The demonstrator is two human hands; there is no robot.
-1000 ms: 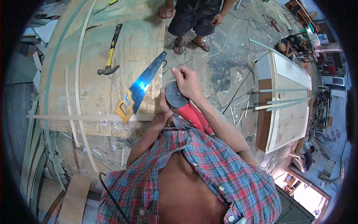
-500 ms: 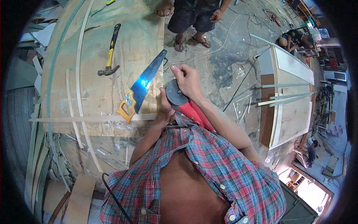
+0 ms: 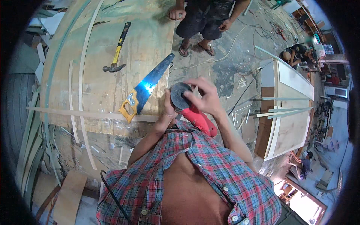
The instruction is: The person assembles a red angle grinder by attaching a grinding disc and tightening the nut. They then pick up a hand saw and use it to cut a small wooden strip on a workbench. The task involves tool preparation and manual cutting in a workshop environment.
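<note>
The left grip (image 3: 168,105) was closed round the red power tool (image 3: 200,122), its body below the right grip (image 3: 207,98), which curled half-open at the grey disc (image 3: 178,97), hold unclear; steady bracing likely served best.

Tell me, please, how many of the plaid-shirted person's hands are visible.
2: the left hand at the left edge of the dark disc, the right hand over its right side. Part of the left hand is hidden.
</note>
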